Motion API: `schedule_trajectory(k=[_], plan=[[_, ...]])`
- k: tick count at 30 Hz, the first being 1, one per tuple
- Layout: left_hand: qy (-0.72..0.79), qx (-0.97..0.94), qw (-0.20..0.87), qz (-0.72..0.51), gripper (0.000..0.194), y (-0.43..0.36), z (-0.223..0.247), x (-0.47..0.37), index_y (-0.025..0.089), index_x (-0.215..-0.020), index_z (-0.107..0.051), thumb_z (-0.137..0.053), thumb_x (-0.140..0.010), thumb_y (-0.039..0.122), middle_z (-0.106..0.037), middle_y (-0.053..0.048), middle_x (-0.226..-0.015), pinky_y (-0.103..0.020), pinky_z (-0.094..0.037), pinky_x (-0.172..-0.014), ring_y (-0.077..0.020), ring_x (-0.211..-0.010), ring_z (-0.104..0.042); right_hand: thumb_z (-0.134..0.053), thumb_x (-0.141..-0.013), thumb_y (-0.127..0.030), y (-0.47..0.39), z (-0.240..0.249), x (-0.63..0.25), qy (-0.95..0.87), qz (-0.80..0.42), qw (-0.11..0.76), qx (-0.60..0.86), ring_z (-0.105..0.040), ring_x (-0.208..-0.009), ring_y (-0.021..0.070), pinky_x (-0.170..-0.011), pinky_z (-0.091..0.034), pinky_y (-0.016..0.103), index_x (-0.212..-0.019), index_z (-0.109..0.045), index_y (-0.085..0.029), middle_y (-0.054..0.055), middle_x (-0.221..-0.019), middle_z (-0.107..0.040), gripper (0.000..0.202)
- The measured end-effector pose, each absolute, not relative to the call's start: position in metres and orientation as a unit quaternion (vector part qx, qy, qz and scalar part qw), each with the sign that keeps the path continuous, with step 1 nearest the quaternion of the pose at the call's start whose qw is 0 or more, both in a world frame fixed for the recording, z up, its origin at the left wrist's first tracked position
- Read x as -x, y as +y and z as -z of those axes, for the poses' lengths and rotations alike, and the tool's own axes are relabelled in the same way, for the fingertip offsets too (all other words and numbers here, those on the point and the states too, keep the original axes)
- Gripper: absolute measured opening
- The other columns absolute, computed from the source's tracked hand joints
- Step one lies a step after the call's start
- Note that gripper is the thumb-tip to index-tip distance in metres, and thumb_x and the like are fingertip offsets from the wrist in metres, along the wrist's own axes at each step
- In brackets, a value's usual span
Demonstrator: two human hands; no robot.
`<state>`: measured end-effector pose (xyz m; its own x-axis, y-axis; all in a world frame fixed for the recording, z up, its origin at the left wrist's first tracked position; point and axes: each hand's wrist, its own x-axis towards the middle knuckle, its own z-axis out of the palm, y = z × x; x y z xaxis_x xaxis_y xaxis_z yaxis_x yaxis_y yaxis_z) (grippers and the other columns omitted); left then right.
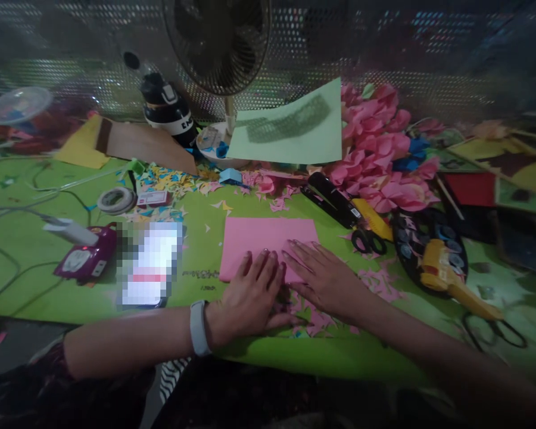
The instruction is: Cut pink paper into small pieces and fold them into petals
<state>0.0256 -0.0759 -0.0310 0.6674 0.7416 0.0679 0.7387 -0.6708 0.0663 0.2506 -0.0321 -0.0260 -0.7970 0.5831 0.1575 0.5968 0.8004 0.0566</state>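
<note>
Near the front edge of the green surface (196, 238), the person's left hand (254, 298) and right hand (324, 277) are lying on a pink sheet (263, 244), their fingers slightly spread and resting flat, pinching nothing. Pink scraps (317, 319) are lying beside the hands. Left of the sheet, a lit phone (154, 259) is resting on the surface; beyond its right corner, a black stapler (333, 199) is lying near scissors (368, 238).
</note>
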Motion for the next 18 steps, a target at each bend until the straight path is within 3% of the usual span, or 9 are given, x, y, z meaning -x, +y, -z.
schedule_trajectory(k=[5, 8, 13, 18], plan=[[0.412, -0.91, 0.021, -0.034, 0.105, -0.074, 0.028, -0.026, 0.004, -0.148, -0.044, -0.013, -0.087, 0.084, -0.044, -0.027, -0.153, -0.06, -0.029, -0.118, -0.0419, -0.146, -0.037, -0.034, -0.105, -0.039, -0.043, 0.021, -0.241, -0.951, 0.076, 0.061, 0.292, -0.051, -0.138, 0.0321, -0.116, -0.037, 0.051, -0.14, -0.056, 0.0, 0.023, -0.148, -0.052, 0.057], [0.406, -0.913, 0.035, -0.023, 0.11, -0.072, 0.024, -0.026, 0.002, -0.147, -0.044, -0.012, -0.084, 0.086, -0.043, -0.028, -0.153, -0.061, -0.031, -0.117, -0.044, -0.145, -0.037, -0.031, -0.104, -0.049, -0.049, 0.021, -0.238, -0.954, 0.064, 0.03, 0.293, -0.05, -0.138, 0.0341, -0.116, -0.037, 0.051, -0.142, -0.053, 0.003, 0.026, -0.147, -0.051, 0.067], [0.388, -0.92, 0.052, -0.019, 0.113, -0.07, 0.023, -0.019, 0.001, -0.149, -0.04, -0.015, -0.082, 0.089, -0.038, -0.027, -0.157, -0.059, -0.026, -0.121, -0.0426, -0.149, -0.031, -0.029, -0.1, -0.064, -0.052, 0.025, -0.241, -0.953, 0.008, -0.02, 0.304, -0.037, -0.147, 0.0367, -0.12, -0.031, 0.053, -0.149, -0.042, 0.004, 0.029, -0.156, -0.037, 0.085], [0.35, -0.935, 0.058, -0.018, 0.11, -0.072, 0.026, 0.01, 0.005, -0.156, -0.027, -0.022, -0.084, 0.087, -0.021, -0.025, -0.164, -0.055, -0.016, -0.125, -0.0383, -0.154, -0.017, -0.03, -0.093, -0.077, -0.055, 0.025, -0.262, -0.951, -0.036, -0.022, 0.308, -0.023, -0.153, 0.0362, -0.124, -0.023, 0.051, -0.157, -0.026, 0.002, 0.027, -0.162, -0.026, 0.102]])
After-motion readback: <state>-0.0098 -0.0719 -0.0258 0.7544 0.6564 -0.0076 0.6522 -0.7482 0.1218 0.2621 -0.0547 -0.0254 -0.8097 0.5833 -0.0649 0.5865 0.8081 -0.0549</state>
